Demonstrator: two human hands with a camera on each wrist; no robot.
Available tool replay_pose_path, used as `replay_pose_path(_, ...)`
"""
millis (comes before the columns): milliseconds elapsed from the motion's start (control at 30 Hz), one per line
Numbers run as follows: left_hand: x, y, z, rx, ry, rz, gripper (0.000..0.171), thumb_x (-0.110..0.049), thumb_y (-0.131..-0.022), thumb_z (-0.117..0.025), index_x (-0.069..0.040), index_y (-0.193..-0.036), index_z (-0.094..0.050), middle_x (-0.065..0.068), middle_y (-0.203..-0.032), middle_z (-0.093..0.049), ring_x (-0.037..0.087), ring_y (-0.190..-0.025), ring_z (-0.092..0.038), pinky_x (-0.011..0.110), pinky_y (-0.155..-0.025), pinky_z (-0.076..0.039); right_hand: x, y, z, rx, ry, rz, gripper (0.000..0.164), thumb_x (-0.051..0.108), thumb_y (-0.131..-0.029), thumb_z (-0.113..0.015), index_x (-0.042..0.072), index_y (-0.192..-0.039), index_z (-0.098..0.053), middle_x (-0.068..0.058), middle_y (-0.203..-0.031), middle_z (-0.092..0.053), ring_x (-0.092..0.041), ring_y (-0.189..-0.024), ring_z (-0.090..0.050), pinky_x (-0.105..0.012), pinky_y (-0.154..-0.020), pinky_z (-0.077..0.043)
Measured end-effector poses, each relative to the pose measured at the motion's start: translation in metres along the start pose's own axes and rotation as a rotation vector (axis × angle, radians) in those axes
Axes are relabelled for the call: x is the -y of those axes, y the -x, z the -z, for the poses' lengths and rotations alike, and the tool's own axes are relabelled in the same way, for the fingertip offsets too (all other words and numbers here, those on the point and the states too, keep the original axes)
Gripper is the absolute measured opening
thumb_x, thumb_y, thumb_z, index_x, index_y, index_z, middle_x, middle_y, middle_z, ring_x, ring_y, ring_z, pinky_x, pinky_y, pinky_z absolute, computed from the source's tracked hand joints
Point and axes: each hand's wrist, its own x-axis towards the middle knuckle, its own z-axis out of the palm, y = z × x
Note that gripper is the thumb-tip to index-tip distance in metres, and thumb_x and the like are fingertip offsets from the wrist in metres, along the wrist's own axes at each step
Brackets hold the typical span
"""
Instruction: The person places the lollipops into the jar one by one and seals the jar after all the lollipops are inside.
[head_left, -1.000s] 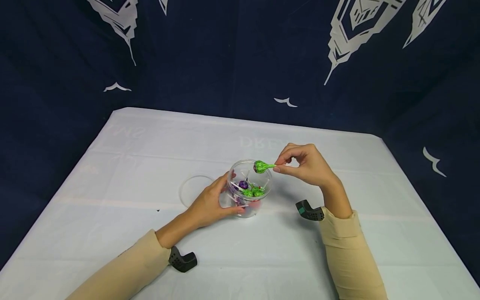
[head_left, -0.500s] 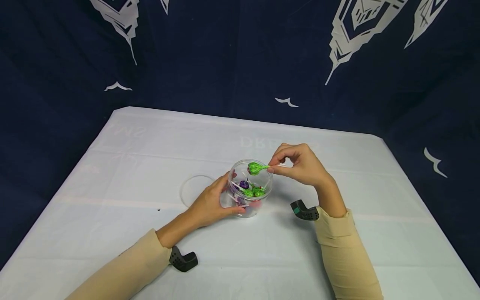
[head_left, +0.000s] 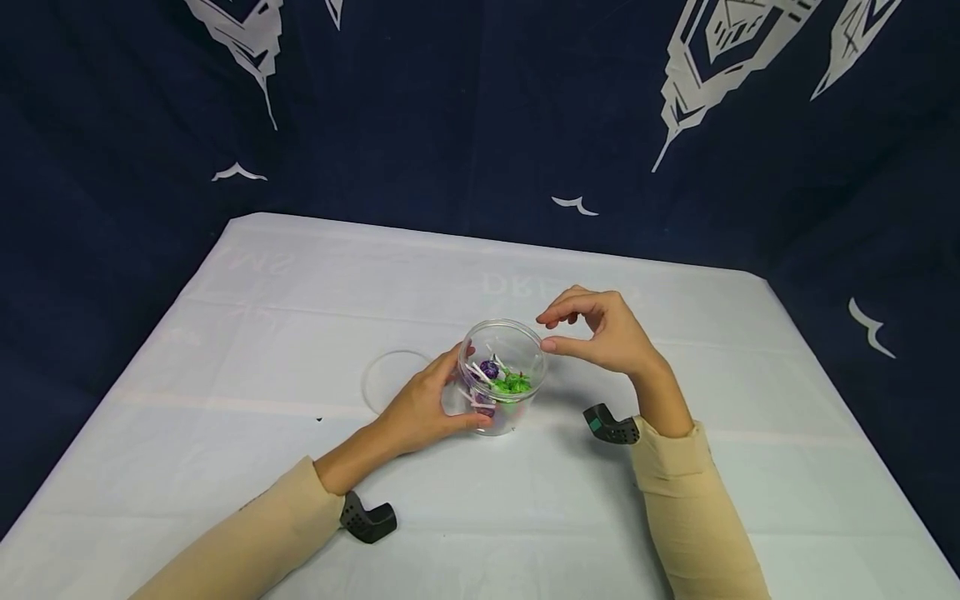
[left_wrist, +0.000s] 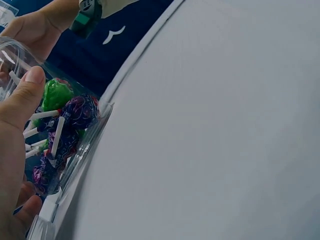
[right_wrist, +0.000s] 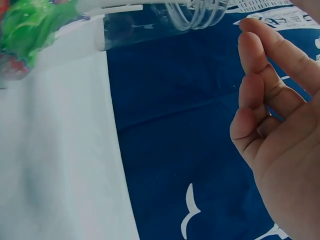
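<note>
A clear plastic jar point(head_left: 504, 335) stands on the white-covered table without a lid on its mouth. Wrapped lollipops lie inside, with green point(head_left: 512, 383) and purple point(head_left: 489, 369) wrappers and white sticks. My left hand point(head_left: 420, 408) grips the jar's side, thumb at the front and fingers round the back. In the left wrist view several purple lollipops point(left_wrist: 82, 111) rest against the clear wall. Just right of the jar's rim, my right hand point(head_left: 603, 333) hovers with thumb and fingers apart, holding nothing. The right wrist view shows a green lollipop point(right_wrist: 30, 30) in the jar, partly cut off.
A clear round lid point(head_left: 384, 357) lies flat on the table left of the jar, partly behind the left hand. A small dark speck point(head_left: 318, 419) sits on the white tablecloth point(head_left: 187, 467). Beyond the table hangs a dark blue cloth point(head_left: 420, 108) with white patterns.
My right thumb and fingers have parted and let go of the green lollipop, which has dropped into the jar. Earlier that hand moved left over the rim. The left hand keeps its hold.
</note>
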Motion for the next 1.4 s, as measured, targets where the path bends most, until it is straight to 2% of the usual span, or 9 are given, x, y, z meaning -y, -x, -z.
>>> replay_pose_path(133, -0.001, 0.0, 0.0, 0.0, 0.002, -0.001, 0.1, -0.052, -0.068, -0.075, -0.017, -0.146, -0.022, 0.004, -0.137, -0.041, 0.015, -0.114, -0.049, 0.029, -0.094, -0.043, -0.015, 0.007, 0.0, -0.029, -0.009, 0.041, 0.026, -0.015, -0.066, -0.071, -0.008, -0.09, -0.067, -0.015, -0.087, -0.063, -0.028, -0.08, -0.05, -0.027, -0.065, -0.04)
replay_pose_path(233, -0.001, -0.001, -0.001, -0.001, 0.003, -0.001, 0.1, -0.053, -0.068, -0.074, -0.016, -0.146, -0.023, 0.004, -0.137, -0.041, 0.015, -0.114, -0.049, 0.028, -0.094, -0.043, -0.031, 0.014, -0.004, -0.074, -0.043, 0.105, 0.029, -0.001, -0.072, -0.073, -0.009, -0.098, -0.065, -0.013, -0.093, -0.062, -0.024, -0.083, -0.051, -0.027, -0.065, -0.04)
replay_pose_path(400, -0.002, 0.0, -0.001, -0.001, -0.001, 0.007, 0.102, -0.051, -0.067, -0.076, -0.013, -0.145, -0.024, 0.005, -0.137, -0.041, 0.018, -0.111, -0.052, 0.031, -0.094, -0.044, -0.05, 0.025, -0.018, -0.127, -0.077, 0.182, 0.078, 0.045, -0.075, -0.072, -0.014, -0.12, -0.05, -0.016, -0.108, -0.056, -0.024, -0.092, -0.048, -0.034, -0.065, -0.039)
replay_pose_path(567, 0.0, 0.001, -0.001, 0.003, -0.009, 0.007, 0.102, -0.051, -0.067, -0.075, -0.012, -0.145, -0.023, 0.006, -0.137, -0.041, 0.019, -0.111, -0.051, 0.031, -0.093, -0.044, -0.059, 0.035, -0.031, -0.076, -0.073, 0.114, 0.108, 0.062, -0.066, -0.07, -0.004, -0.14, -0.028, -0.025, -0.123, -0.044, -0.032, -0.107, -0.042, -0.037, -0.077, -0.042)
replay_pose_path(700, 0.001, 0.001, -0.002, 0.002, -0.002, -0.002, 0.102, -0.052, -0.067, -0.075, -0.013, -0.146, -0.022, 0.006, -0.137, -0.041, 0.018, -0.113, -0.05, 0.029, -0.093, -0.044, -0.052, 0.038, -0.037, -0.013, -0.067, 0.05, 0.12, 0.06, -0.061, -0.073, -0.003, -0.144, -0.015, -0.031, -0.13, -0.036, -0.037, -0.115, -0.038, -0.039, -0.088, -0.044)
replay_pose_path(767, 0.001, 0.001, -0.002, -0.001, 0.001, -0.007, 0.102, -0.051, -0.067, -0.075, -0.013, -0.146, -0.023, 0.005, -0.137, -0.041, 0.017, -0.113, -0.049, 0.029, -0.093, -0.044, -0.045, 0.038, -0.039, 0.006, -0.067, 0.027, 0.122, 0.058, -0.06, -0.075, -0.004, -0.144, -0.012, -0.032, -0.131, -0.035, -0.039, -0.117, -0.036, -0.045, -0.089, -0.044)
replay_pose_path(967, 0.0, 0.0, -0.001, 0.001, -0.003, -0.018, 0.102, -0.051, -0.068, -0.075, -0.012, -0.145, -0.022, 0.007, -0.137, -0.041, 0.018, -0.114, -0.049, 0.029, -0.094, -0.044, -0.033, 0.04, -0.043, 0.028, -0.093, -0.052, 0.122, 0.043, -0.057, -0.084, -0.006, -0.143, -0.013, -0.028, -0.137, -0.032, -0.047, -0.118, -0.035, -0.058, -0.09, -0.041)
replay_pose_path(1167, 0.0, 0.002, -0.001, 0.003, -0.005, -0.024, 0.102, -0.05, -0.068, -0.075, -0.012, -0.146, -0.022, 0.007, -0.138, -0.04, 0.018, -0.115, -0.048, 0.029, -0.094, -0.044, -0.035, 0.041, -0.049, 0.077, -0.116, -0.103, 0.113, 0.0, -0.054, -0.087, -0.004, -0.143, -0.017, -0.028, -0.135, -0.036, -0.047, -0.119, -0.038, -0.053, -0.089, -0.043)
replay_pose_path(1400, -0.001, 0.0, -0.001, 0.002, -0.006, -0.043, 0.101, -0.052, -0.069, -0.073, -0.013, -0.146, -0.021, 0.008, -0.138, -0.04, 0.017, -0.118, -0.046, 0.028, -0.094, -0.043, -0.034, 0.041, -0.052, 0.075, -0.089, -0.124, 0.099, -0.002, -0.058, -0.084, -0.004, -0.139, -0.029, -0.029, -0.13, -0.043, -0.047, -0.117, -0.041, -0.05, -0.089, -0.045)
